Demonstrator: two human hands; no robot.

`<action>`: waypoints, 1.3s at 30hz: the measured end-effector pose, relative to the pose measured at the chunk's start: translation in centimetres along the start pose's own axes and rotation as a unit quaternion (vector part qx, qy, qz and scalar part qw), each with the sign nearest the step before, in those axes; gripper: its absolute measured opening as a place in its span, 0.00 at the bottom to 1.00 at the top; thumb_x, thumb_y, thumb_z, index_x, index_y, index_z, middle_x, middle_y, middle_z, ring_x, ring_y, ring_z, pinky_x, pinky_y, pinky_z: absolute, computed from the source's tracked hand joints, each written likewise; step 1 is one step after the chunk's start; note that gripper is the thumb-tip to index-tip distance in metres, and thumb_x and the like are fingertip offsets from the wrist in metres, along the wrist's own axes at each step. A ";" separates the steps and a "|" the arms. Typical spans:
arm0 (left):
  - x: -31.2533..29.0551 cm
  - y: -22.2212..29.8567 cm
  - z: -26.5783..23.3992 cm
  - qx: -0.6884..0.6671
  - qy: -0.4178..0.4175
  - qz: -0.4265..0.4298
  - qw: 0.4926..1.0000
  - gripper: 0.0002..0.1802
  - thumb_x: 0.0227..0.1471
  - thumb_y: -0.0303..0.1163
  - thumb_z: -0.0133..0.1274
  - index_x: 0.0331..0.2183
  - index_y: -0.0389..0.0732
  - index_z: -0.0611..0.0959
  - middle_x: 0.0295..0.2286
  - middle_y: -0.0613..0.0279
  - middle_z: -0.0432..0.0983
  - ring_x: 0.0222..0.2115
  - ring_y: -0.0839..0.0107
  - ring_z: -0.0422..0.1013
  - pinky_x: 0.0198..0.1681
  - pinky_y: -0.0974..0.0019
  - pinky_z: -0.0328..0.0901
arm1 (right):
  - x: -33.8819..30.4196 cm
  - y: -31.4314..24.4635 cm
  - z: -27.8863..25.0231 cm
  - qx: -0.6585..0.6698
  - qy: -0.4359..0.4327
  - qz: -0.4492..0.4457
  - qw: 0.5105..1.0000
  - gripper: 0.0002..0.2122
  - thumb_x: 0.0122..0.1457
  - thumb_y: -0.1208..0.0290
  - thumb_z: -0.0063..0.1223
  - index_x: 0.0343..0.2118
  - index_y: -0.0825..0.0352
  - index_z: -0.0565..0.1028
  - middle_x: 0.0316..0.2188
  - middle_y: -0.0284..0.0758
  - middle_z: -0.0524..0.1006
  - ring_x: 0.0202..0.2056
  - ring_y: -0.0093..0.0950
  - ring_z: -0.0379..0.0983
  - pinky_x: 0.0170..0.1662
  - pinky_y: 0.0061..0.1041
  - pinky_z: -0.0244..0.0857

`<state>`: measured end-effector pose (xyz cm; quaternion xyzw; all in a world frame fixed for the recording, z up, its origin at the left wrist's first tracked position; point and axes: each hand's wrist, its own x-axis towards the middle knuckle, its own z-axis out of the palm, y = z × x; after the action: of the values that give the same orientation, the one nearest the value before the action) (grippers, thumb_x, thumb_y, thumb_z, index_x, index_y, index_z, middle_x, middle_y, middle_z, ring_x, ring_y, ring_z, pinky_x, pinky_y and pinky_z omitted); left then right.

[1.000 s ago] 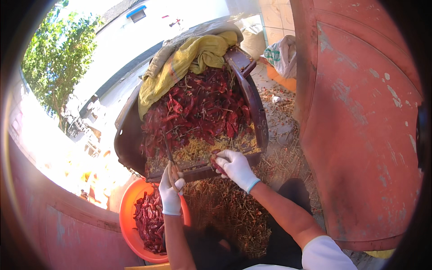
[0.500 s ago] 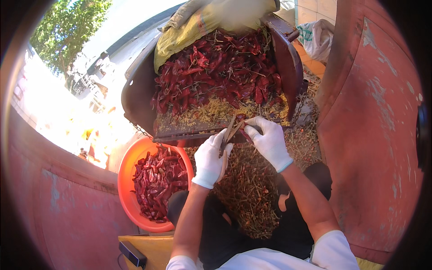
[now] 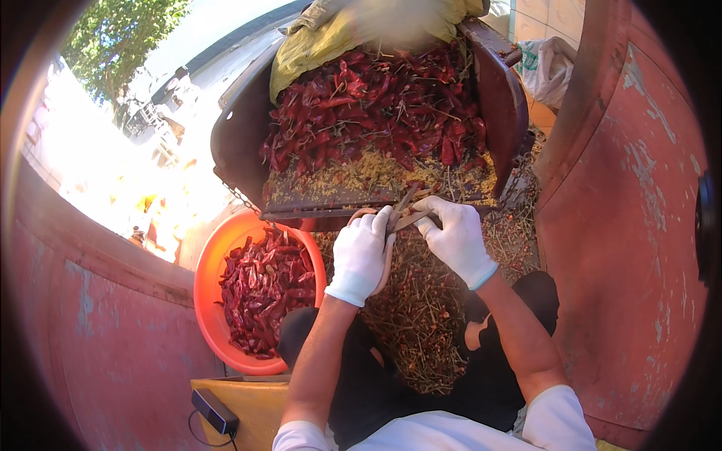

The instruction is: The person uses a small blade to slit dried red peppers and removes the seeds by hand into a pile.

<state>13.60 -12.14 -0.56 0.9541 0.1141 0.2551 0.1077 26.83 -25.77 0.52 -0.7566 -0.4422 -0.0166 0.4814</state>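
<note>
Head-height fisheye view, steeply downward onto nearby left hand (image 3: 359, 254) and right hand (image 3: 457, 239)

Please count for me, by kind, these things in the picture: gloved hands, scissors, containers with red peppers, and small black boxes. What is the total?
White-gloved left hand and white-gloved right hand: 2
Tan-handled scissors: 1
Round orange plastic basin and dark brown open container, both with red peppers: 2
Small black rectangular box: 1
Total: 6

At upper centre, your dark tub (image 3: 505, 113) carries red chilies (image 3: 361, 105) and yellow seeds (image 3: 368, 171); stems (image 3: 421, 323) litter the floor (image 3: 519, 195) below you, at lower centre.
</note>
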 end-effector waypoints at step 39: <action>-0.7 0.8 0.7 0.000 0.019 -0.005 1.000 0.18 0.52 0.29 0.56 0.46 0.39 0.75 0.37 0.53 0.76 0.36 0.53 0.75 0.37 0.56 0.69 | -0.8 -1.3 -0.4 0.043 -0.008 0.020 0.999 0.06 0.52 0.70 0.58 0.31 0.64 0.81 0.23 0.39 0.81 0.25 0.35 0.79 0.31 0.32 0.71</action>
<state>13.49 -13.20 -1.28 0.9485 0.1205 0.2726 0.1070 25.61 -26.36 1.30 -0.7437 -0.4313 0.0184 0.5104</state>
